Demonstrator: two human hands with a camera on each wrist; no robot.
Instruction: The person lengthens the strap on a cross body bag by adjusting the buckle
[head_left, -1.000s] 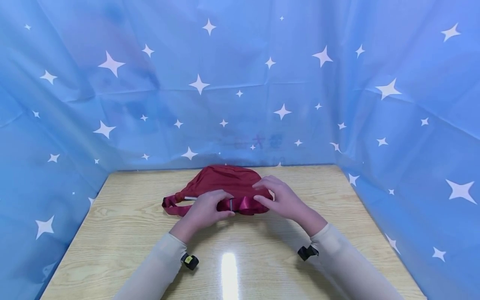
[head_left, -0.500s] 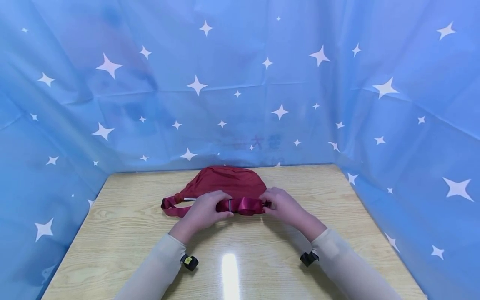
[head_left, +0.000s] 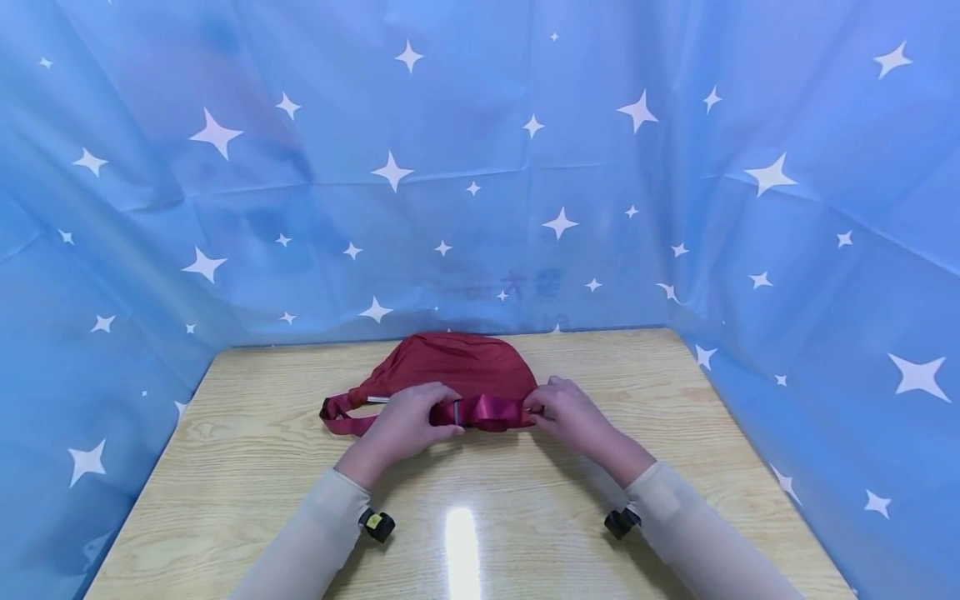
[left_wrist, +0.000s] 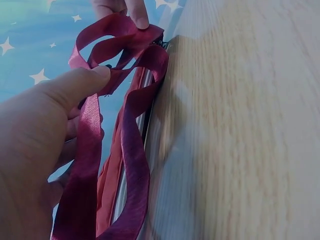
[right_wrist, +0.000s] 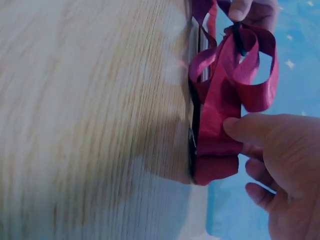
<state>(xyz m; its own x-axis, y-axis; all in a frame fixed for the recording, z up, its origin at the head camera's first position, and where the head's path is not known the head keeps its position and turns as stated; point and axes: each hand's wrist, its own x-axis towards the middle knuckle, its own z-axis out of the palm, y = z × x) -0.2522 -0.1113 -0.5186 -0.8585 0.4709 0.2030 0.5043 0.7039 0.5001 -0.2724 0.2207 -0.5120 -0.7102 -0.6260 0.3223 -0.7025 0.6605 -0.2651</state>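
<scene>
A dark red waist bag (head_left: 457, 362) lies on the table, its shiny strap (head_left: 491, 408) along the near side. My left hand (head_left: 408, 421) pinches the strap between thumb and fingers beside a dark slider buckle (head_left: 456, 412). At the strap's right end, my right hand (head_left: 570, 417) grips the webbing with thumb and fingers. Between the hands the strap bulges in loops, clearest in the right wrist view, where the webbing (right_wrist: 220, 120) runs flat under my thumb. A long strap loop (left_wrist: 135, 165) hangs past the left hand in the left wrist view. The fingers behind the strap are partly hidden.
The wood-grain table (head_left: 247, 467) extends around the bag, with a bright light reflection in front. A blue curtain with white stars (head_left: 480, 150) closes off the back and both sides. Black wrist cameras (head_left: 377, 525) sit on both sleeves.
My right hand has come down from above the bag's right end, its fingers parted at first, and now grips the strap there. The left hand keeps its pinch, shifted very slightly left.
</scene>
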